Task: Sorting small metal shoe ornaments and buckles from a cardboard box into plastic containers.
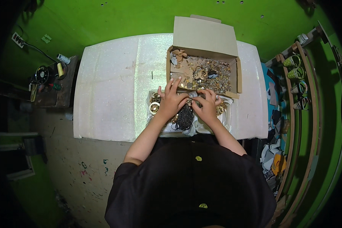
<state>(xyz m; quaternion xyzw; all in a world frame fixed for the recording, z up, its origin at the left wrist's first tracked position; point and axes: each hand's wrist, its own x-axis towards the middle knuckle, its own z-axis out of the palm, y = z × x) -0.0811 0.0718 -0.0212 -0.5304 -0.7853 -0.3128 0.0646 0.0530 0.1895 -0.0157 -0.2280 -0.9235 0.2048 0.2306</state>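
My left hand (pixel 171 102) and my right hand (pixel 205 106) meet over a shallow white-lined tray (pixel 231 121), thumb and forefinger of each pinched together. What lies between the fingertips is too small to make out. The other fingers of my left hand stretch toward the box. Beneath the hands hangs or lies a bunch of dark beaded strands (pixel 184 118). Beside my left wrist is a white ring-shaped item (pixel 154 108) among gold-coloured bits. More gold-coloured pieces (pixel 219 109) sit by my right hand. Just beyond stands an open cardboard box (pixel 238 78) holding many small metallic pieces (pixel 220 68).
A sparkly white cloth covers the table (pixel 106 87). A small dark side table (pixel 47 99) with thread spools (pixel 63 59) stands at the left. Along the right wall, a wooden rack (pixel 294 133) holds several green-patterned items (pixel 292 60), with fabric scraps (pixel 269 155) heaped below.
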